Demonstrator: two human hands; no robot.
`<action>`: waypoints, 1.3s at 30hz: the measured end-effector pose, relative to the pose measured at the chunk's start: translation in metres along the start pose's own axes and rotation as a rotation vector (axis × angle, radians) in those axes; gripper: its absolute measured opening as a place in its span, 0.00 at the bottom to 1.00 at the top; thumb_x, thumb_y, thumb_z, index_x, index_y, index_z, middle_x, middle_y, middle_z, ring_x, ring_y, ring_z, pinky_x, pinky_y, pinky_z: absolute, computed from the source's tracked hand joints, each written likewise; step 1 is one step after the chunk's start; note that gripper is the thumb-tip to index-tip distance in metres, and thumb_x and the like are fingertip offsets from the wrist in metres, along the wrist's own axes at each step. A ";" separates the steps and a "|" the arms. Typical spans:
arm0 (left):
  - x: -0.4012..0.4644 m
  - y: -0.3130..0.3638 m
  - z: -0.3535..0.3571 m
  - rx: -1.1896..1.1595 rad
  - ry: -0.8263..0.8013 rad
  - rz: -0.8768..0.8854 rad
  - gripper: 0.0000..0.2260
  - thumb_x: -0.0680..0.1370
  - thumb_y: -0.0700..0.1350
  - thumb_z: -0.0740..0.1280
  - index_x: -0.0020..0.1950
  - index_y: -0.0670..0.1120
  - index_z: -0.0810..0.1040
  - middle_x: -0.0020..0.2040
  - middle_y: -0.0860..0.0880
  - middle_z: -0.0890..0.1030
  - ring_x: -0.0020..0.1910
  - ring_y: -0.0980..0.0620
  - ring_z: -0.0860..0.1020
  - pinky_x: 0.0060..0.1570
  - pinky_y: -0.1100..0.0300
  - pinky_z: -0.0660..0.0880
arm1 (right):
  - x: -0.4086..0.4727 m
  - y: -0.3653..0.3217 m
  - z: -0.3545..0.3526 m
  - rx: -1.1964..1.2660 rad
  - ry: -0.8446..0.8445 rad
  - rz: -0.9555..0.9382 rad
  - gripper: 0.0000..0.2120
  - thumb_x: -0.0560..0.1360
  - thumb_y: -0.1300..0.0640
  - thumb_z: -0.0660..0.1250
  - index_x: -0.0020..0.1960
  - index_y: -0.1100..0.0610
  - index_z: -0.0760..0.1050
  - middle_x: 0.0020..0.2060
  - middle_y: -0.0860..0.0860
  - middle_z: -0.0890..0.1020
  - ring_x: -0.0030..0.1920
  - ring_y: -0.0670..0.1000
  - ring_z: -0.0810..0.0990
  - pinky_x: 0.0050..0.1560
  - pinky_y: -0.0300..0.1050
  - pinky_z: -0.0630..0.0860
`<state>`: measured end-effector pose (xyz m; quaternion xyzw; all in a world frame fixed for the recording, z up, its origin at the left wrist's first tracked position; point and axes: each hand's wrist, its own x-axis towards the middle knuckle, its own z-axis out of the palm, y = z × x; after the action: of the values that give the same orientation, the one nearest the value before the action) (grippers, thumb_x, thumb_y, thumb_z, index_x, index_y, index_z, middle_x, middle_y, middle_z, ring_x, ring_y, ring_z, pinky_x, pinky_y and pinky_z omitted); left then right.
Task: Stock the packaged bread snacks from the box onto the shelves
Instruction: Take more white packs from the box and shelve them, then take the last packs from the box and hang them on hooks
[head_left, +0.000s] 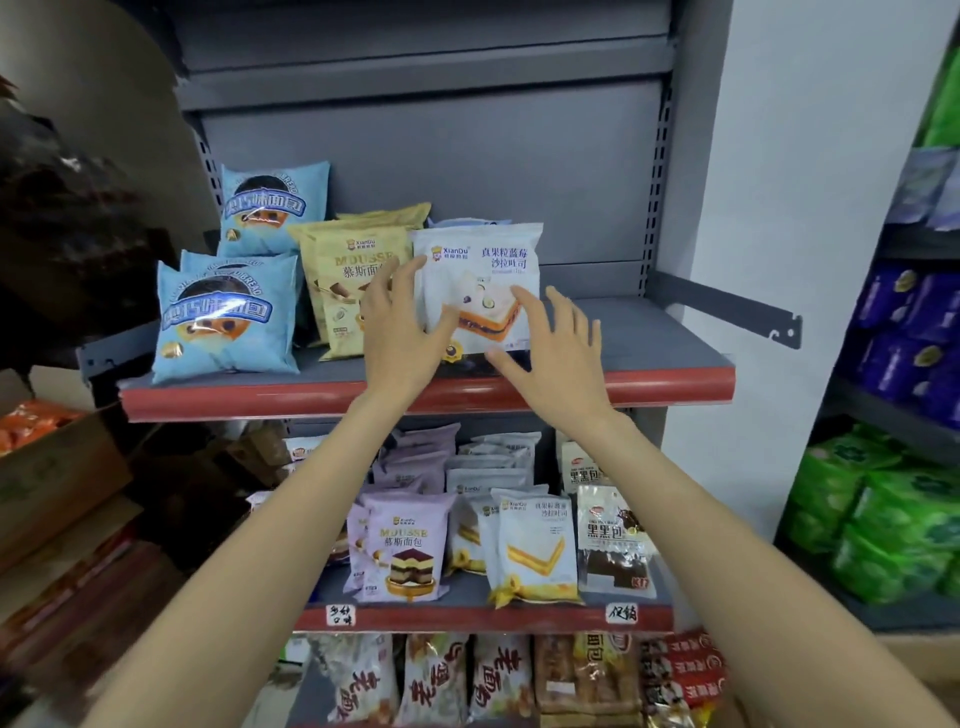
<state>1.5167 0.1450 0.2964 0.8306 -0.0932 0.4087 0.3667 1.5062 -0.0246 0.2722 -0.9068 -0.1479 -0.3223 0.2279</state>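
Fingers (410, 280) of both hands are spread apart and straight, framing the white blueberry toast packet (480, 270) without clasping it: left hand (400, 332) at its nine o'clock edge, right hand (553, 353) at five o'clock. That packet stands upright on the upper shelf (649, 338), yellow mousse packets (345, 270) touching at nine o'clock, blue packets (228, 317) beyond.

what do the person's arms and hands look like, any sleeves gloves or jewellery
Both arms are bare from the bottom edge of the picture up to the wrists, with no sleeve in sight. The left hand and the right hand wear no gloves. No ring, watch, bracelet or other marking shows on the sides of the hands and wrists facing the camera.
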 end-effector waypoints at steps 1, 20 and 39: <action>-0.005 0.008 -0.003 0.000 0.063 0.042 0.22 0.75 0.49 0.67 0.68 0.47 0.69 0.70 0.45 0.67 0.69 0.46 0.63 0.67 0.51 0.63 | -0.005 0.001 -0.008 0.022 0.071 -0.048 0.28 0.77 0.43 0.61 0.74 0.50 0.59 0.73 0.56 0.62 0.73 0.58 0.58 0.72 0.63 0.54; -0.323 0.190 0.117 -0.391 -1.123 0.018 0.06 0.77 0.48 0.66 0.53 0.57 0.78 0.47 0.61 0.81 0.46 0.66 0.78 0.46 0.70 0.73 | -0.379 0.237 -0.184 -0.123 -1.071 0.317 0.15 0.77 0.51 0.62 0.64 0.45 0.70 0.48 0.38 0.81 0.50 0.44 0.79 0.53 0.46 0.76; -0.516 0.164 0.299 0.402 -1.536 -0.101 0.29 0.75 0.51 0.70 0.73 0.47 0.63 0.67 0.42 0.71 0.65 0.42 0.69 0.61 0.50 0.68 | -0.521 0.389 -0.104 -0.280 -1.384 0.306 0.32 0.75 0.35 0.59 0.71 0.55 0.65 0.64 0.56 0.74 0.63 0.58 0.73 0.62 0.53 0.69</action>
<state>1.2900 -0.2515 -0.1205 0.9335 -0.2067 -0.2864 0.0613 1.2237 -0.4719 -0.1197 -0.9343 -0.0869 0.3456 0.0061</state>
